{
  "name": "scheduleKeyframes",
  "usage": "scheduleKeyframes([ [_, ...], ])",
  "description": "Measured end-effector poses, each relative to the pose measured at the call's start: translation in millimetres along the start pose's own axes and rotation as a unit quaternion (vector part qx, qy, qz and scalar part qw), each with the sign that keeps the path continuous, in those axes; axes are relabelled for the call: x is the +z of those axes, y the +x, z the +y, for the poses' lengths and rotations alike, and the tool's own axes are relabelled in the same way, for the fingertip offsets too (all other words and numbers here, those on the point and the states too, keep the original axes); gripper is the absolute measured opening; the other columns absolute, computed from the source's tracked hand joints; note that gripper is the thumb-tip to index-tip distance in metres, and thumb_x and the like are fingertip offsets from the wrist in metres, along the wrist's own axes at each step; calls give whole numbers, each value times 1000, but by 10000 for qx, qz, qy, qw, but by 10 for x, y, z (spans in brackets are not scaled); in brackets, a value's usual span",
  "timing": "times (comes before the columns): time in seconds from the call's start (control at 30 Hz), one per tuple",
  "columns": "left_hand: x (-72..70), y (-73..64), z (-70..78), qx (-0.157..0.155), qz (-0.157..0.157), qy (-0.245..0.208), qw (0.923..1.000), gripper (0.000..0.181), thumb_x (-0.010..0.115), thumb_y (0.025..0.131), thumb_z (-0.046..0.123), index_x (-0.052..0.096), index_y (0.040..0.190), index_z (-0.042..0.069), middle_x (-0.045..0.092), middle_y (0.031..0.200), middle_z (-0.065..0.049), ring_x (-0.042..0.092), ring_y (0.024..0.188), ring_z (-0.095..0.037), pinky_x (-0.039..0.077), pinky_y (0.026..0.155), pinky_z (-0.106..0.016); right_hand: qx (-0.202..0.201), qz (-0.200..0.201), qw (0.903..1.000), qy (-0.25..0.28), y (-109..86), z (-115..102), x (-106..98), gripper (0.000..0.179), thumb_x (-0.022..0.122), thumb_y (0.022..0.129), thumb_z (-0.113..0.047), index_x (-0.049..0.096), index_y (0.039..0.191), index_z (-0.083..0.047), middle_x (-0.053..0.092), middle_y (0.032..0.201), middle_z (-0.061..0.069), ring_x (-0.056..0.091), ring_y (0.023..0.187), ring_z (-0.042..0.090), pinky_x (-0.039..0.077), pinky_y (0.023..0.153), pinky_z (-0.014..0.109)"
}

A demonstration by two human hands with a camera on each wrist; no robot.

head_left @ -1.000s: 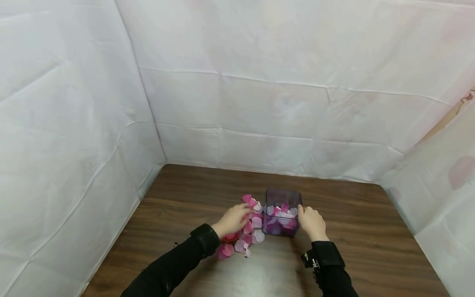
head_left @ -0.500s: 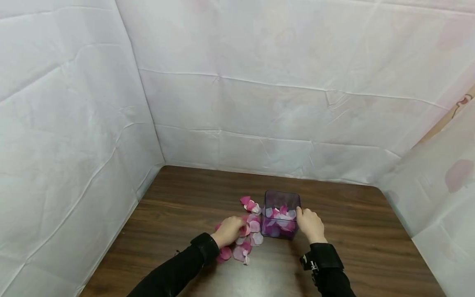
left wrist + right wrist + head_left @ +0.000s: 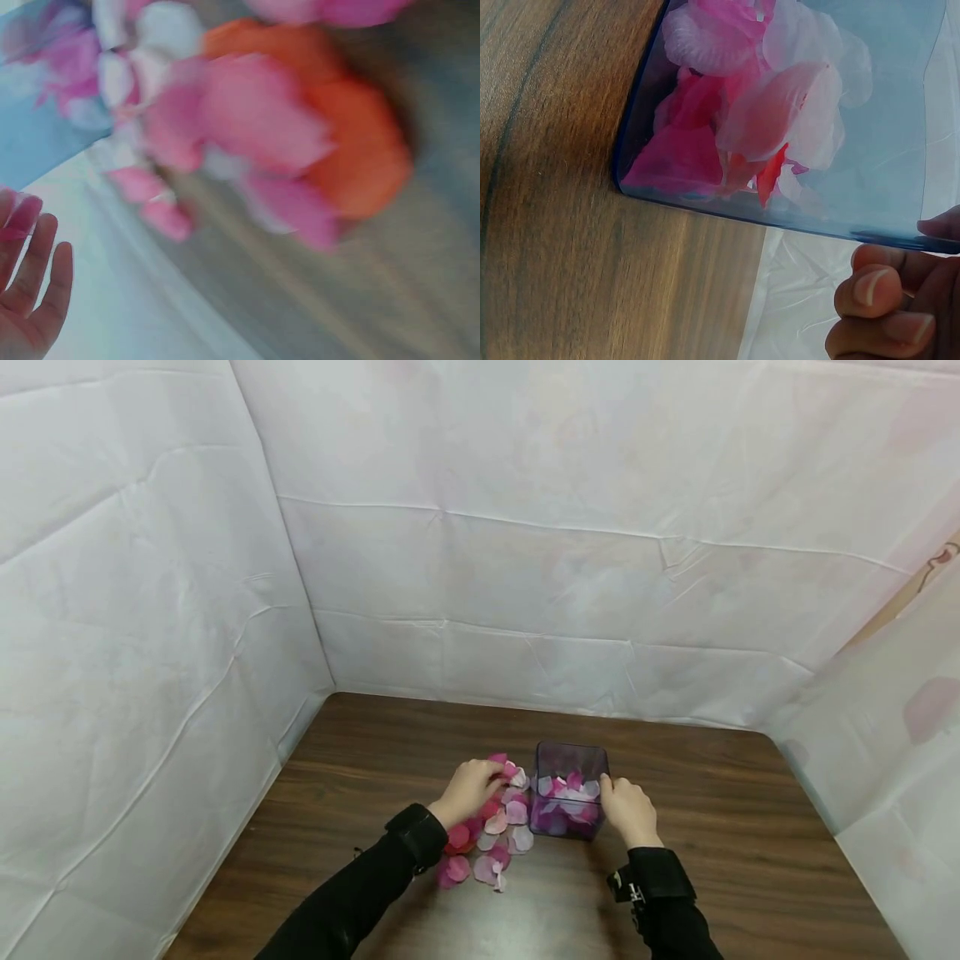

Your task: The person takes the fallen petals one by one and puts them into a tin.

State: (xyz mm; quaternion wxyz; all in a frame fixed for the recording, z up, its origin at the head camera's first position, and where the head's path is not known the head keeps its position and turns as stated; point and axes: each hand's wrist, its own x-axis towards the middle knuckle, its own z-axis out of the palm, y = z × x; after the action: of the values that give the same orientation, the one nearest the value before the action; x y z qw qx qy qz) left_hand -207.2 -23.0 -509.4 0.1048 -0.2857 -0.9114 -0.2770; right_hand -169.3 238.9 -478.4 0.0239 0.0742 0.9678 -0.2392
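Observation:
My right hand (image 3: 630, 810) grips the right wall of a see-through purple plastic box (image 3: 573, 758). In the right wrist view its thumb lies over the rim and curled fingers (image 3: 870, 289) press outside. Pink, white and red fake flower petals (image 3: 780, 112) fill the lower part of the box. My left hand (image 3: 467, 793) is over the far end of a loose petal pile (image 3: 495, 822), left of the box. A pink petal (image 3: 26, 214) shows at its fingertips in the left wrist view; the thumb is out of sight there.
Both hands work on a brown wood-grain table (image 3: 375, 752). White sheeting (image 3: 525, 568) stands behind it and along both sides. In the left wrist view, orange petals (image 3: 360, 142) lie among the pink ones.
My left hand went from the upper pile down to its middle, then forward again to the far petals, where pink shows at its fingertips. My right hand and the box stay put.

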Motion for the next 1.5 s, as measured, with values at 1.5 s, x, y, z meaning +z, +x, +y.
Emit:
scheduleKeyframes([
  [1.5, -262, 22, -25, 243, -1010, 393, 9938, 22, 65, 88, 16, 68, 108, 9, 65, 113, -8, 60, 106, -24, 49, 91, -37, -10, -105, 9999, 13, -3, 7, 5, 54, 29, 100, -31, 59, 112, 12, 59, 111, 35, 58, 95, 51, 48, 69, 55],
])
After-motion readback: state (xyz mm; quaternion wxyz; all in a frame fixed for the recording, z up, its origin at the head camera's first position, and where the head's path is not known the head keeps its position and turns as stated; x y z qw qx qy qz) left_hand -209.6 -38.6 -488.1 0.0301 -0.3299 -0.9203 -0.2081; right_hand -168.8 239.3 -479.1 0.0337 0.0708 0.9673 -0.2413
